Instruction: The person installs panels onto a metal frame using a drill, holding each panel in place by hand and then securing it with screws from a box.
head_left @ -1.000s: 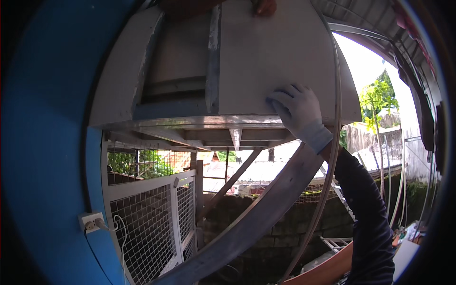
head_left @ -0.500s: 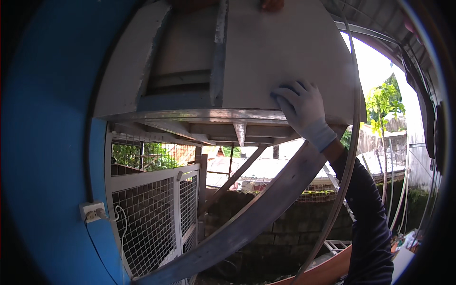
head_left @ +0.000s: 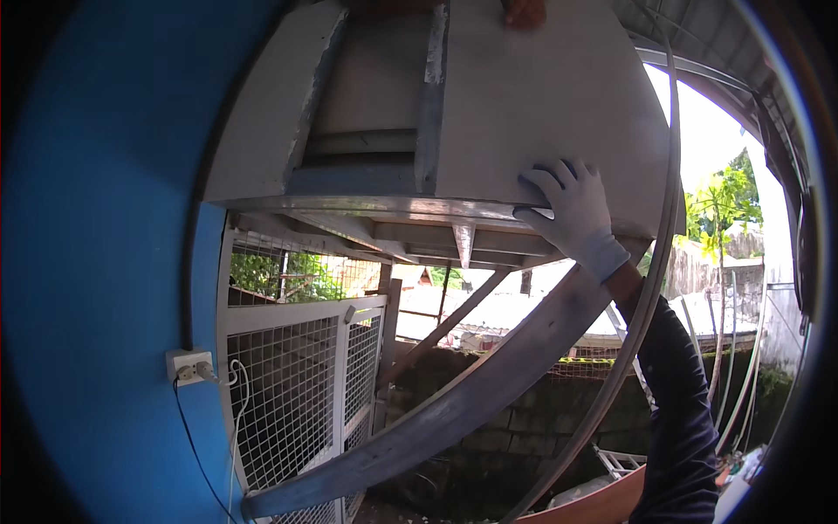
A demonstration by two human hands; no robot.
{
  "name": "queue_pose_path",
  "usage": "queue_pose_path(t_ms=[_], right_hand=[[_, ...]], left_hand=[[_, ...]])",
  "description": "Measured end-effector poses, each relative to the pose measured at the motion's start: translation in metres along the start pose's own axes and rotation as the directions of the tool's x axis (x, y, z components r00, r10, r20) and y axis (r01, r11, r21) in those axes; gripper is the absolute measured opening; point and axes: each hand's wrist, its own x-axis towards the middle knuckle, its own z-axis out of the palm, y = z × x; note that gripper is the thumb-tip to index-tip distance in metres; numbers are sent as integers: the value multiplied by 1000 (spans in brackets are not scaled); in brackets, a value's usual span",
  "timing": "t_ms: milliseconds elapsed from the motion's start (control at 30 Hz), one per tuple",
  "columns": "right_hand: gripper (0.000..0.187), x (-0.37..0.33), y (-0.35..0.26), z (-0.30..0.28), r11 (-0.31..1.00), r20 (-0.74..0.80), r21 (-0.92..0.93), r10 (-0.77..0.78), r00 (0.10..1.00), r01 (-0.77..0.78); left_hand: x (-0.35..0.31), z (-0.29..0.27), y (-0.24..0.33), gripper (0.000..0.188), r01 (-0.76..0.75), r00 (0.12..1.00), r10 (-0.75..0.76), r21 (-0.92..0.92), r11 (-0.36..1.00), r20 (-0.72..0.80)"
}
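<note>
My right hand [head_left: 573, 217], in a white knit glove with a dark sleeve behind it, reaches up to the lower edge of a pale flat panel [head_left: 532, 105]. Its fingers are spread and bent against the panel's face, with the thumb apart near the bottom edge. The panel covers part of a raised grey frame [head_left: 367, 208]; left of it is an uncovered bay between two grey uprights. My left hand is out of view. At the top edge, bare fingers [head_left: 525, 12] touch the panel; whose they are cannot be seen.
A grey diagonal brace [head_left: 419, 432] runs below the frame. A long thin strip [head_left: 650, 297] curves down past my right arm. On the left are a blue wall [head_left: 113, 262], an outlet box [head_left: 189, 367] with plugged cords, and a white mesh gate [head_left: 288, 393].
The view has shifted, so the scene sits farther right and slightly differently tilted. My right hand has moved lower on the panel, its thumb now by the bottom edge.
</note>
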Motion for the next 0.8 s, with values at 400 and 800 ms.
queue_pose_path(t_ms=[400,800], right_hand=[[48,-1,3,-7,999,-68,16,-41,997,42],[49,-4,5,0,998,-56,61,-1,998,4]], left_hand=[[-8,21,18,83,-63,992,76,-136,989,97],[354,23,142,63,-389,910,259,881,271,322]])
